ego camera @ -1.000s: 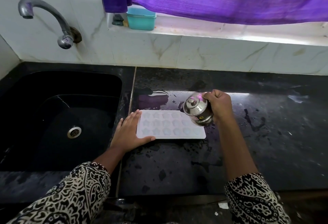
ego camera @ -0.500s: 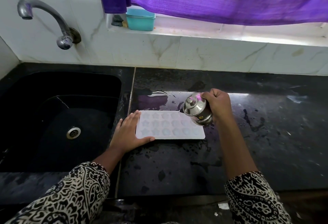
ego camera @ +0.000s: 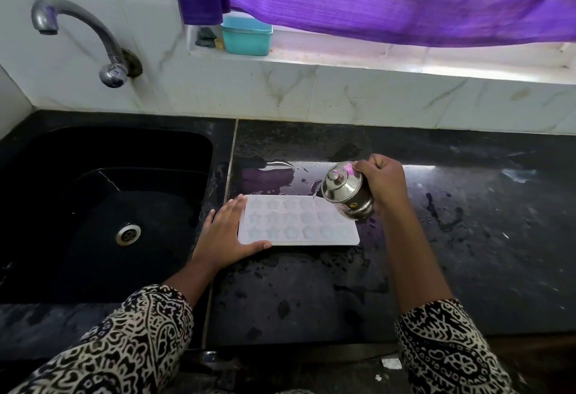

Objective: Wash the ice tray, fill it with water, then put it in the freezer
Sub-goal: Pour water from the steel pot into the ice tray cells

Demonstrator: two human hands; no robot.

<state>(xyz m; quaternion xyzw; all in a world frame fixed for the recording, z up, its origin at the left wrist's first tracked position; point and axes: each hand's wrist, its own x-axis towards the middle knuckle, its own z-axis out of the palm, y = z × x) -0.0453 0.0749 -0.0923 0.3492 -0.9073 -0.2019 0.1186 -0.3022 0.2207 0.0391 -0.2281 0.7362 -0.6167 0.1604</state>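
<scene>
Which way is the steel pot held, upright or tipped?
Tipped. The right hand grips the steel pot leaning over the far right corner of the ice tray, its lid knob facing sideways.

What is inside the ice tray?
The ice tray shows rows of shaped moulds, water level unclear. The tilted steel jug in the right hand covers its far right corner.

Only a slight change shows: a thin trickle of water (ego camera: 315,197) now glints at the steel pot's (ego camera: 344,189) rim, left of the right hand (ego camera: 381,181), above the ice tray (ego camera: 296,228).

Left grip (ego camera: 227,234) flat; right grip (ego camera: 381,184) curled
</scene>
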